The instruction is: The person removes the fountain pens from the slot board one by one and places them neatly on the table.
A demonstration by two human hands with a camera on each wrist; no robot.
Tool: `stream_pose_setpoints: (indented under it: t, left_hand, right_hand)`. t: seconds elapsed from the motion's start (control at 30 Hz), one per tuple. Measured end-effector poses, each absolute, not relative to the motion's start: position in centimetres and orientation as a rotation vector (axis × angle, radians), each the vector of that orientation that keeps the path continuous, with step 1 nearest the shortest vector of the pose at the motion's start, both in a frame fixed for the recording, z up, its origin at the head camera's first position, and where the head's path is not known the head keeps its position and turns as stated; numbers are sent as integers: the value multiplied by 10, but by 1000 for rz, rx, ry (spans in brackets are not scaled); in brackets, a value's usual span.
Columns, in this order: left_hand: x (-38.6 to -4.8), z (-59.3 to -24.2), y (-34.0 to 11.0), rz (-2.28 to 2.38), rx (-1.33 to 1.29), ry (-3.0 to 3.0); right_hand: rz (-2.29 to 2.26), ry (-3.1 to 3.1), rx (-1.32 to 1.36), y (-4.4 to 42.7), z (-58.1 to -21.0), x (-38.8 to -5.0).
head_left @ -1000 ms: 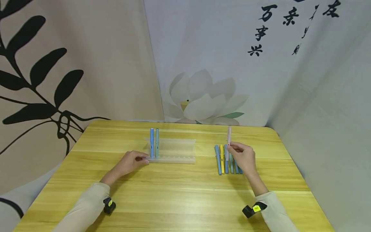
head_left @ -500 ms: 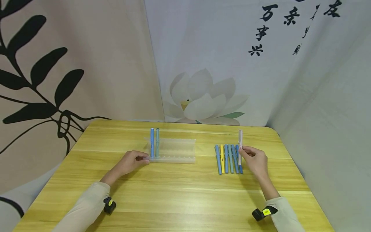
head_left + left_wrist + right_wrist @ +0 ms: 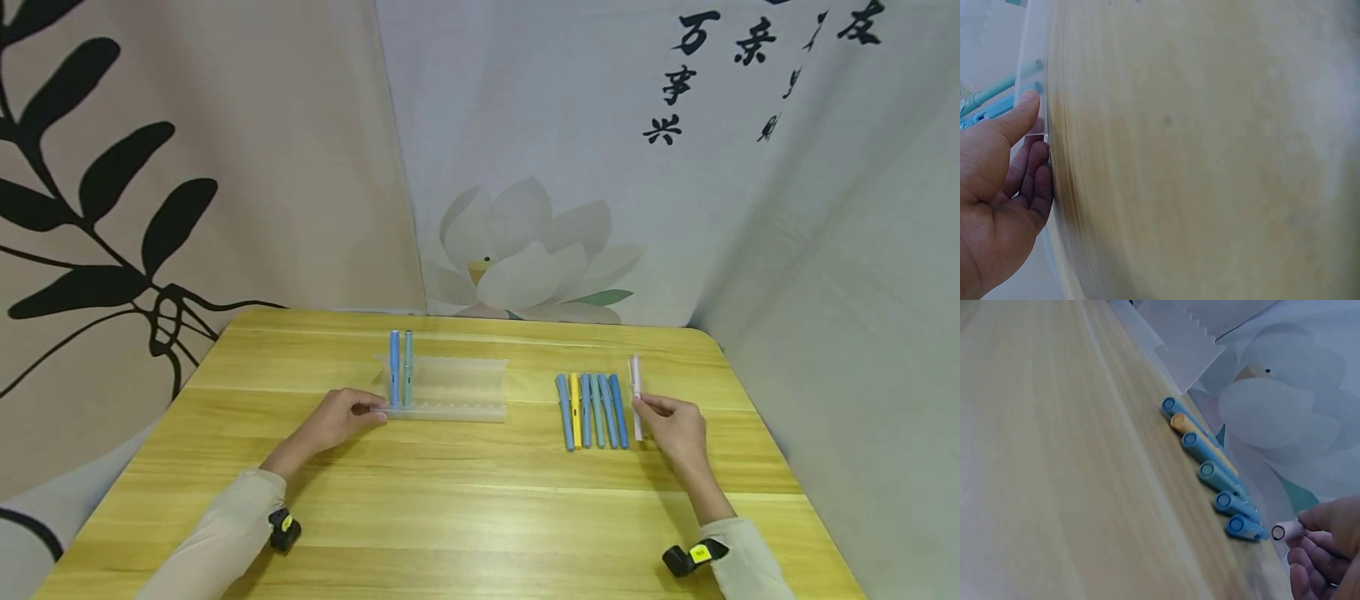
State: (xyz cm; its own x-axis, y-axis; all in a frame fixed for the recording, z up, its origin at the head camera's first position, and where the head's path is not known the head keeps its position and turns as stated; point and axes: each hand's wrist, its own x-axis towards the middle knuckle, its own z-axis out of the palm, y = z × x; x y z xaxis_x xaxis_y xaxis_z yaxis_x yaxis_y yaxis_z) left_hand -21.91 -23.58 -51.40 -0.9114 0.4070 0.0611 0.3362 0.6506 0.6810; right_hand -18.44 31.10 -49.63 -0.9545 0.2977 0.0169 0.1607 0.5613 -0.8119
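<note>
A clear plastic rack (image 3: pixel 457 413) stands on the table, with a blue pen (image 3: pixel 394 368) and a teal pen (image 3: pixel 408 368) side by side at its left end. The left hand (image 3: pixel 351 418) pinches the rack's front left corner; in the left wrist view the thumb of that hand (image 3: pixel 997 187) lies on the clear edge. The right hand (image 3: pixel 677 427) pinches a pale pink pen (image 3: pixel 637 398) just right of a row of pens. That row holds several blue and teal pens and a yellow pen (image 3: pixel 575 412). In the right wrist view the pink pen (image 3: pixel 1287 530) sits beside the endmost blue pen (image 3: pixel 1244 527).
The wooden table (image 3: pixel 450 517) reaches back to a curtain (image 3: pixel 540 167) printed with a lotus and dark characters. A beige curtain (image 3: pixel 315 167) with black leaves hangs at the left.
The right hand has moved right with the pink pen, from above the row to beside its right end, and lower. The left hand and the rack have stayed in place.
</note>
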Motion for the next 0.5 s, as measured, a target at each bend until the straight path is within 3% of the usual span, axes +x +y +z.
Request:
stream_pose_setpoints:
  t: [0.5]
  left_hand:
    - [-219,-516,-236,1108,600,2769]
  right_hand:
    - [1222,-2779,-402,319,-511,-184]
